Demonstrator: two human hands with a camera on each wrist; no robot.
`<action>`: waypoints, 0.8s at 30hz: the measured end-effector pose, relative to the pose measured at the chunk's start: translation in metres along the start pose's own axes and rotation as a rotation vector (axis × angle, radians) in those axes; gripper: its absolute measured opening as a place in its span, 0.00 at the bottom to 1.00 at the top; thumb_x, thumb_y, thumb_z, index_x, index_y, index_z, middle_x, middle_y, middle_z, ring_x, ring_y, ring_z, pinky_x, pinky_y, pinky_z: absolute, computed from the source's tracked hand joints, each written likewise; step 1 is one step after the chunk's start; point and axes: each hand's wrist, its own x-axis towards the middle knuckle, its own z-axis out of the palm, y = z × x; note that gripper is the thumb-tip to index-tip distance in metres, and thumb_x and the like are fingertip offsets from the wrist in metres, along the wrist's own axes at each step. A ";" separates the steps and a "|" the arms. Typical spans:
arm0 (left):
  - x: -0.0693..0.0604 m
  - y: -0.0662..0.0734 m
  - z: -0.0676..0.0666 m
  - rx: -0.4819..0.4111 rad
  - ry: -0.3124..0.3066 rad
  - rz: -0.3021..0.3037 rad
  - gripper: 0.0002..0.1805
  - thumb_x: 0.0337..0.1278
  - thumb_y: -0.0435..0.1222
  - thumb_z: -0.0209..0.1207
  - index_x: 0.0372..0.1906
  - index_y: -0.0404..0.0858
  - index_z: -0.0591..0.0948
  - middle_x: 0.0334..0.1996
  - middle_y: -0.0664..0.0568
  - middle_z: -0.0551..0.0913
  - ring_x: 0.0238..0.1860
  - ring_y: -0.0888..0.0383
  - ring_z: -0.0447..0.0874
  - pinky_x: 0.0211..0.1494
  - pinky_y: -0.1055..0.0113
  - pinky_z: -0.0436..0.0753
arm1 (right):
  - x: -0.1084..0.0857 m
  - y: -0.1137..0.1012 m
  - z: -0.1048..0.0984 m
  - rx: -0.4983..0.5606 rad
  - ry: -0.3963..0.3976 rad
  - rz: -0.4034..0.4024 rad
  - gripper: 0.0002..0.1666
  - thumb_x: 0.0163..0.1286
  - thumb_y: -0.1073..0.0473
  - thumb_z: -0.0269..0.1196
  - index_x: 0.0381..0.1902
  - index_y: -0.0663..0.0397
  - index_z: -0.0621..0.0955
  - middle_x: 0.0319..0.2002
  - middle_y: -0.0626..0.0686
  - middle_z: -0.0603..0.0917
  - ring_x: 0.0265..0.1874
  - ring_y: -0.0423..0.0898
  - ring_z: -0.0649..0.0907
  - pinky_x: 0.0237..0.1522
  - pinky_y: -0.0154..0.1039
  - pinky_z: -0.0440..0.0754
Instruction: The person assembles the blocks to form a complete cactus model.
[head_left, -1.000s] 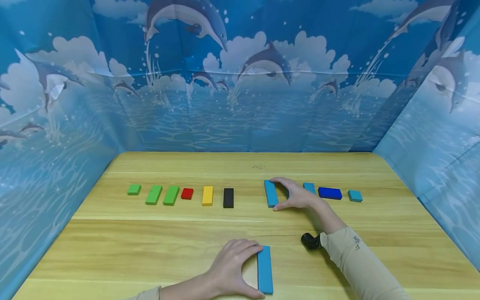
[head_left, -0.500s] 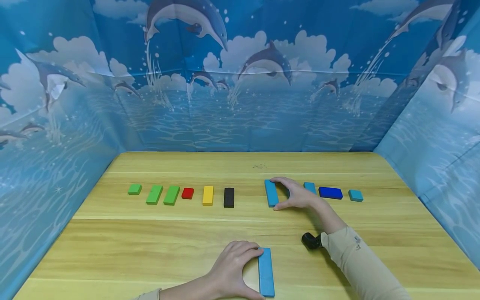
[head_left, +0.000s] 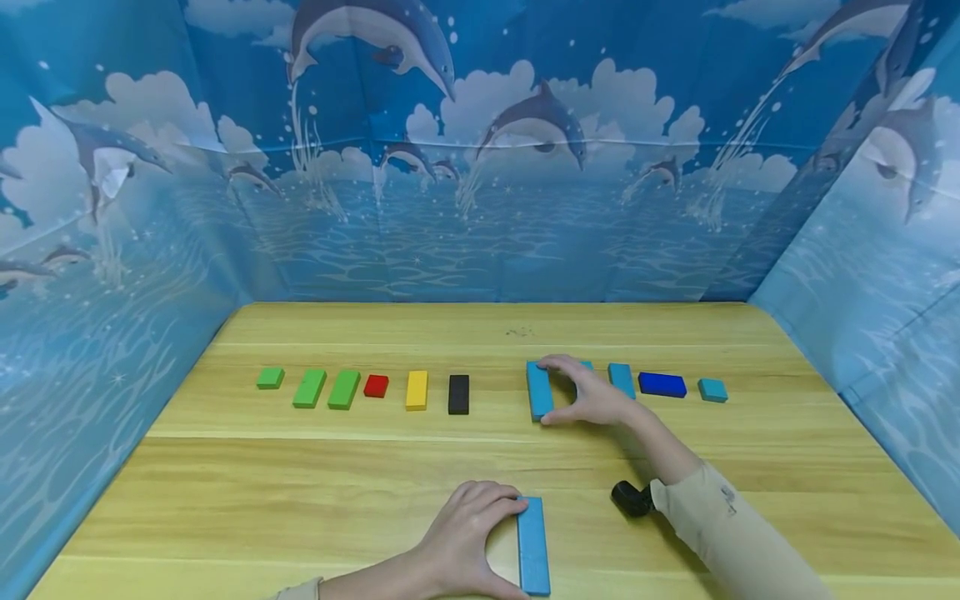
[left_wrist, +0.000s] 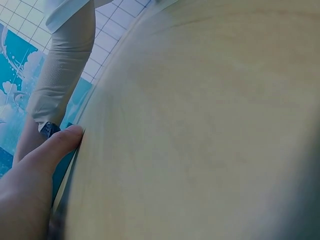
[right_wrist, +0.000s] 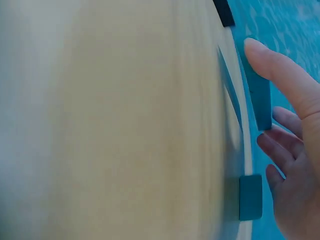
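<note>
Blue blocks [head_left: 533, 546] [head_left: 538, 393] point to my worktop's far edge [head_left: 480, 312], left hand [head_left: 467, 537] and right hand [head_left: 589, 397] pinching; right-wrist view alone shows one lifted.

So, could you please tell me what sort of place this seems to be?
Probably a makeshift tabletop booth, perhaps set up for recording: a wood-look table, a dolphin-print backdrop behind it and along both sides, and coloured blocks laid out in a row.

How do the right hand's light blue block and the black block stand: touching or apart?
Apart. The head view shows bare tabletop between that light blue block and the black block.
</note>
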 end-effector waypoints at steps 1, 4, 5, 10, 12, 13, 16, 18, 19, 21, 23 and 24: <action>0.000 0.000 0.000 0.002 -0.002 -0.001 0.47 0.26 0.68 0.64 0.57 0.47 0.73 0.54 0.60 0.73 0.55 0.64 0.67 0.57 0.63 0.67 | -0.002 -0.003 0.002 0.007 0.004 -0.008 0.49 0.49 0.47 0.71 0.65 0.56 0.63 0.66 0.60 0.60 0.64 0.59 0.60 0.59 0.60 0.59; 0.000 0.000 -0.001 0.009 -0.007 -0.002 0.48 0.26 0.68 0.63 0.57 0.47 0.73 0.54 0.60 0.73 0.55 0.64 0.67 0.57 0.63 0.67 | -0.008 -0.010 0.009 0.020 0.008 -0.021 0.49 0.49 0.47 0.71 0.65 0.56 0.63 0.65 0.60 0.60 0.64 0.59 0.60 0.59 0.59 0.60; 0.001 0.000 -0.001 0.012 -0.007 -0.001 0.48 0.26 0.68 0.63 0.57 0.46 0.73 0.54 0.60 0.72 0.55 0.64 0.67 0.57 0.63 0.67 | -0.010 -0.012 0.012 0.028 0.008 -0.021 0.49 0.49 0.47 0.71 0.65 0.56 0.63 0.65 0.60 0.60 0.64 0.58 0.60 0.59 0.59 0.60; 0.000 0.000 -0.001 0.011 -0.022 -0.003 0.47 0.29 0.69 0.62 0.58 0.47 0.72 0.54 0.60 0.71 0.56 0.64 0.67 0.57 0.63 0.66 | -0.021 -0.024 0.024 0.080 0.006 0.001 0.49 0.48 0.47 0.72 0.65 0.56 0.63 0.65 0.58 0.61 0.65 0.56 0.61 0.61 0.56 0.59; -0.001 0.000 -0.001 0.011 -0.032 -0.006 0.47 0.30 0.69 0.61 0.59 0.47 0.71 0.55 0.60 0.71 0.56 0.64 0.66 0.58 0.63 0.65 | -0.025 -0.029 0.029 0.103 0.007 0.000 0.49 0.48 0.48 0.72 0.64 0.57 0.63 0.65 0.58 0.61 0.64 0.55 0.62 0.61 0.55 0.60; -0.001 0.000 0.000 0.012 -0.036 -0.007 0.47 0.30 0.69 0.61 0.59 0.47 0.71 0.55 0.60 0.70 0.56 0.64 0.66 0.58 0.63 0.65 | -0.027 -0.031 0.031 0.110 0.008 -0.001 0.49 0.47 0.48 0.72 0.64 0.57 0.63 0.64 0.58 0.62 0.64 0.55 0.62 0.62 0.53 0.60; -0.001 -0.001 0.000 0.015 -0.040 -0.003 0.46 0.31 0.68 0.61 0.60 0.47 0.70 0.55 0.60 0.70 0.56 0.64 0.65 0.57 0.63 0.65 | -0.032 -0.036 0.038 0.105 0.014 -0.013 0.49 0.46 0.48 0.73 0.63 0.57 0.64 0.63 0.56 0.64 0.63 0.53 0.64 0.61 0.52 0.61; -0.001 -0.001 0.001 0.015 -0.043 -0.001 0.46 0.32 0.68 0.60 0.60 0.47 0.70 0.56 0.59 0.69 0.56 0.64 0.65 0.58 0.63 0.65 | -0.035 -0.037 0.042 0.095 0.023 -0.027 0.49 0.46 0.48 0.73 0.63 0.57 0.65 0.62 0.55 0.65 0.62 0.52 0.65 0.61 0.52 0.62; -0.001 -0.001 0.001 0.016 -0.042 0.002 0.46 0.32 0.68 0.61 0.60 0.47 0.70 0.56 0.59 0.69 0.56 0.64 0.65 0.58 0.63 0.65 | -0.036 -0.038 0.043 0.092 0.028 -0.031 0.49 0.46 0.48 0.73 0.63 0.57 0.65 0.62 0.55 0.65 0.61 0.52 0.66 0.60 0.52 0.62; -0.001 -0.001 0.001 0.017 -0.042 0.004 0.46 0.32 0.68 0.61 0.60 0.47 0.70 0.56 0.59 0.69 0.56 0.63 0.65 0.58 0.62 0.65 | -0.039 -0.038 0.046 0.087 0.039 -0.037 0.49 0.45 0.47 0.73 0.62 0.57 0.65 0.61 0.54 0.65 0.61 0.52 0.66 0.60 0.52 0.63; -0.001 0.000 0.000 0.009 -0.047 0.001 0.46 0.33 0.68 0.60 0.60 0.47 0.70 0.56 0.58 0.69 0.56 0.63 0.65 0.58 0.62 0.65 | -0.040 -0.039 0.048 0.076 0.048 -0.041 0.49 0.45 0.47 0.73 0.62 0.57 0.65 0.61 0.55 0.65 0.61 0.52 0.66 0.60 0.52 0.63; 0.000 0.000 0.000 0.004 -0.049 -0.003 0.46 0.33 0.68 0.60 0.60 0.47 0.70 0.56 0.58 0.69 0.57 0.63 0.65 0.58 0.62 0.64 | -0.041 -0.039 0.049 0.072 0.050 -0.041 0.49 0.45 0.47 0.73 0.62 0.57 0.66 0.61 0.55 0.65 0.61 0.52 0.66 0.60 0.53 0.63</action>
